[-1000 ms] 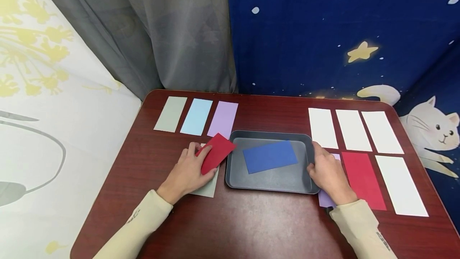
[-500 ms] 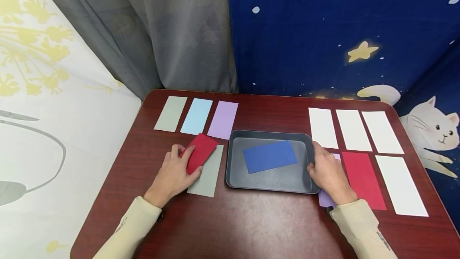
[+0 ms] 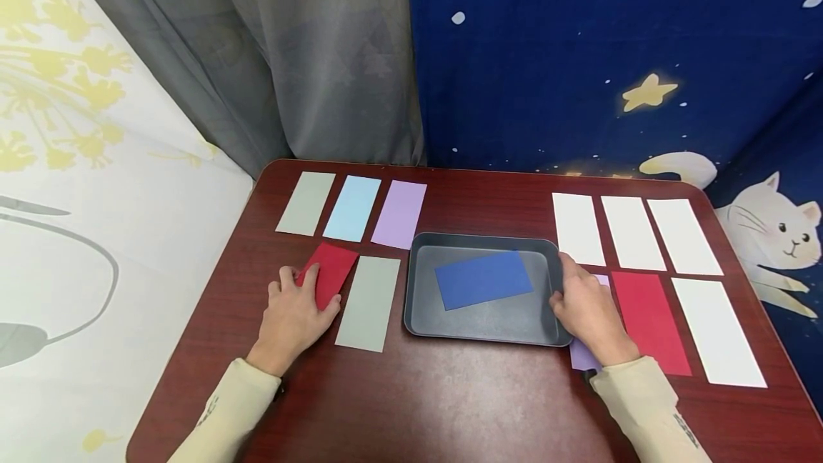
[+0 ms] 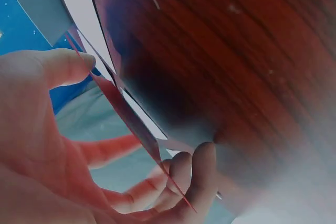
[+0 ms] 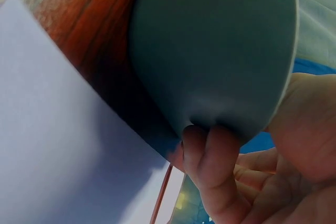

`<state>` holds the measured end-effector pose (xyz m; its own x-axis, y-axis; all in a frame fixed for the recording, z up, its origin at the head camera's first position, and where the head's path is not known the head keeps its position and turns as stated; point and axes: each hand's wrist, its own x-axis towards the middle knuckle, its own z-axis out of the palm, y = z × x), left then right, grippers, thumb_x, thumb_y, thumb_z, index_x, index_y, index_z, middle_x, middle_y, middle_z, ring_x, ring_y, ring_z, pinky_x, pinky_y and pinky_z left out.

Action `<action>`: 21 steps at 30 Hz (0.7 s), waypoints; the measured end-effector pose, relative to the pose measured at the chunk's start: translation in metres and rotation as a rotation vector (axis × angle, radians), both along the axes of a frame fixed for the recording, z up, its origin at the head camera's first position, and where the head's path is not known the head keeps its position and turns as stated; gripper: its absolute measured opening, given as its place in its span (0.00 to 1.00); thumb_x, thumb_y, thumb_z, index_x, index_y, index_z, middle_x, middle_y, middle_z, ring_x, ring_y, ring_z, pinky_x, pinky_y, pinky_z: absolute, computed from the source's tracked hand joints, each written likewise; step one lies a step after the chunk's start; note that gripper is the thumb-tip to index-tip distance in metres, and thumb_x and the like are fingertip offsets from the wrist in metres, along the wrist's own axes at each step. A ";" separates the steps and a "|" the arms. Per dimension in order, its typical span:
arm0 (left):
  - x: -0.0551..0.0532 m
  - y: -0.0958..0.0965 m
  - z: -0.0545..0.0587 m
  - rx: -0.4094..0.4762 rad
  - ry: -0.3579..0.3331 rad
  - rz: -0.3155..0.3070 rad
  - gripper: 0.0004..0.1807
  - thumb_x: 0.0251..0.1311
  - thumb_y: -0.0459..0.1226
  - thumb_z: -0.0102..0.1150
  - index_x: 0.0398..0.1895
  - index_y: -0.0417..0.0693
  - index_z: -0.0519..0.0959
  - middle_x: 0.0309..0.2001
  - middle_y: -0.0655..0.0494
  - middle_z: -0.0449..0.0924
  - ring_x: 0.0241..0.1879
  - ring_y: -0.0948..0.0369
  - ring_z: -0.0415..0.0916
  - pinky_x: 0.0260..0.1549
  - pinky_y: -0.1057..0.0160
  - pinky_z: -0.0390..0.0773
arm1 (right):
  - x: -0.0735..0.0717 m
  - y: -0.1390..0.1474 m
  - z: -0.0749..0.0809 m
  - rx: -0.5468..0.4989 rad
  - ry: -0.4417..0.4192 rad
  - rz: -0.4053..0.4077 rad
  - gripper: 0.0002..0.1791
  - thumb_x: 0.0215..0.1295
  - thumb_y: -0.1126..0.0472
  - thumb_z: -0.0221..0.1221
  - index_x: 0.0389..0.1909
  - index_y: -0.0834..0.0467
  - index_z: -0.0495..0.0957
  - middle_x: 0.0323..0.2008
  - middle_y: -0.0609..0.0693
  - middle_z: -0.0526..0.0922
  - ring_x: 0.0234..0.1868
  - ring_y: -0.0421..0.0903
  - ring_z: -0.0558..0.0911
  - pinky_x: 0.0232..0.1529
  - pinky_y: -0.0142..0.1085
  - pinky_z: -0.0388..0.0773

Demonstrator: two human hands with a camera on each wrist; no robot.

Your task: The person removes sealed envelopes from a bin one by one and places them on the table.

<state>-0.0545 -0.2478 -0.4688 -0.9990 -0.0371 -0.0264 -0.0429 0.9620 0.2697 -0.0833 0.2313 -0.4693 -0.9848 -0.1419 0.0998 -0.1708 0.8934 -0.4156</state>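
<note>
My left hand (image 3: 289, 320) holds a red paper card (image 3: 336, 264) tilted over the table, at the left of a pale grey-green card (image 3: 369, 304). The left wrist view shows that red card (image 4: 126, 111) edge-on and slightly bowed between thumb and fingers. My right hand (image 3: 590, 309) grips the right rim of a dark grey baking tray (image 3: 476, 331). In the right wrist view my fingertips curl at the outer wall of the tray (image 5: 215, 51). A blue card (image 3: 484, 280) lies slanted inside the tray. Under my right hand a lavender card (image 3: 584, 357) is mostly hidden.
A grey-green card (image 3: 305, 203), a light blue card (image 3: 351, 208) and a lavender card (image 3: 398, 214) lie in a row at the back left. On the right lie several white cards (image 3: 579, 229) and another red card (image 3: 651, 324). Curtains hang behind the brown table (image 3: 476, 406).
My left hand has carried the red card leftward, from beside the tray's left rim across the grey-green card, which now shows fully. My right hand and the tray have stayed put.
</note>
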 end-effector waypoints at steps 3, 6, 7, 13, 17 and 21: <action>0.000 -0.001 -0.001 -0.021 -0.015 0.020 0.42 0.68 0.48 0.66 0.79 0.34 0.67 0.64 0.24 0.62 0.53 0.28 0.70 0.31 0.34 0.87 | 0.000 0.000 0.000 0.004 0.001 0.001 0.38 0.59 0.73 0.65 0.72 0.79 0.67 0.58 0.78 0.82 0.47 0.76 0.86 0.47 0.70 0.80; 0.000 0.000 -0.003 -0.059 -0.038 0.043 0.44 0.68 0.50 0.65 0.80 0.33 0.66 0.63 0.23 0.62 0.52 0.27 0.70 0.32 0.34 0.87 | 0.000 0.000 0.000 0.007 0.000 0.003 0.38 0.59 0.73 0.65 0.72 0.79 0.67 0.57 0.78 0.82 0.47 0.76 0.86 0.46 0.70 0.80; 0.000 0.001 -0.003 -0.074 -0.048 0.050 0.45 0.68 0.50 0.65 0.80 0.33 0.65 0.63 0.22 0.62 0.52 0.27 0.71 0.32 0.33 0.86 | 0.000 0.000 0.000 0.008 -0.001 0.003 0.38 0.59 0.73 0.65 0.72 0.79 0.67 0.57 0.78 0.82 0.47 0.76 0.86 0.46 0.70 0.80; -0.001 0.004 -0.006 -0.144 -0.109 0.086 0.46 0.69 0.54 0.62 0.82 0.35 0.64 0.61 0.20 0.64 0.54 0.25 0.71 0.37 0.29 0.84 | 0.000 0.000 0.001 -0.004 -0.010 -0.002 0.38 0.59 0.73 0.64 0.72 0.78 0.67 0.57 0.78 0.82 0.47 0.76 0.86 0.46 0.70 0.80; -0.001 0.005 -0.006 -0.154 -0.127 0.091 0.47 0.70 0.55 0.61 0.82 0.34 0.64 0.61 0.19 0.64 0.55 0.24 0.70 0.39 0.29 0.83 | 0.000 0.000 0.000 -0.008 -0.009 -0.004 0.38 0.59 0.73 0.64 0.73 0.77 0.67 0.57 0.77 0.82 0.46 0.75 0.86 0.46 0.70 0.80; -0.001 0.006 -0.004 -0.149 -0.140 0.091 0.47 0.69 0.55 0.61 0.81 0.33 0.64 0.61 0.18 0.64 0.56 0.24 0.70 0.39 0.29 0.83 | 0.000 0.000 0.000 -0.007 -0.002 -0.004 0.38 0.59 0.73 0.65 0.73 0.77 0.68 0.58 0.77 0.82 0.46 0.75 0.86 0.46 0.70 0.80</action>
<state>-0.0559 -0.2422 -0.4731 -0.9783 -0.1412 -0.1516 -0.1586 0.9812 0.1099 -0.0833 0.2317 -0.4694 -0.9856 -0.1376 0.0983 -0.1665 0.8911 -0.4222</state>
